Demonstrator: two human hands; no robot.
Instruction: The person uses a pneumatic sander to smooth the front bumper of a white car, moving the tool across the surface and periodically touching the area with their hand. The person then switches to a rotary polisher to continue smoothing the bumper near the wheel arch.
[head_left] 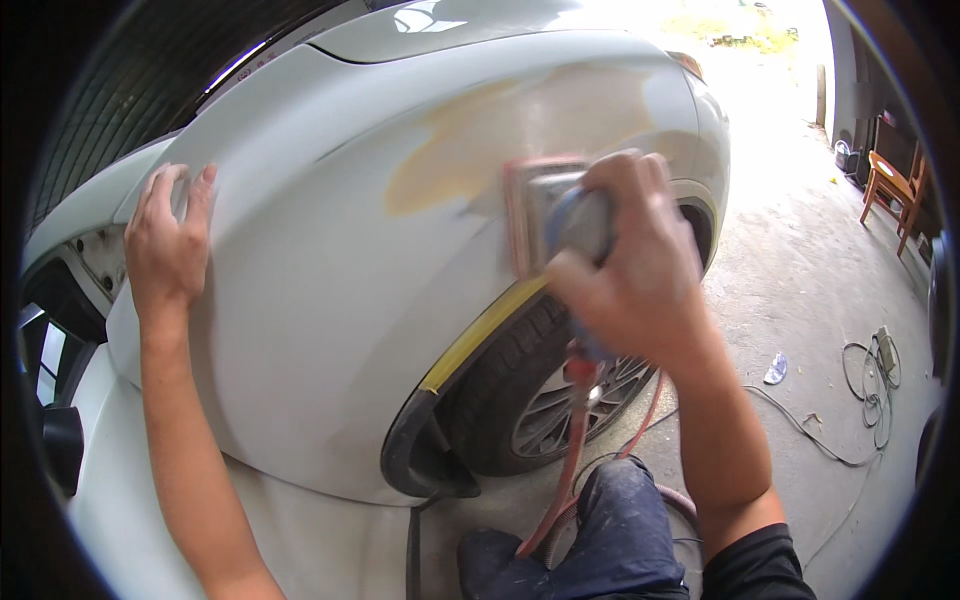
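One sander (541, 212) sits clamped in the right hand (637, 262); left hand (170, 240) lies apart on the white panel (300, 280)

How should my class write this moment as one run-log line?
right grip: holding sander at white car panel | left grip: touching panel | yellow strip: along wheel arch | red hose: below sander
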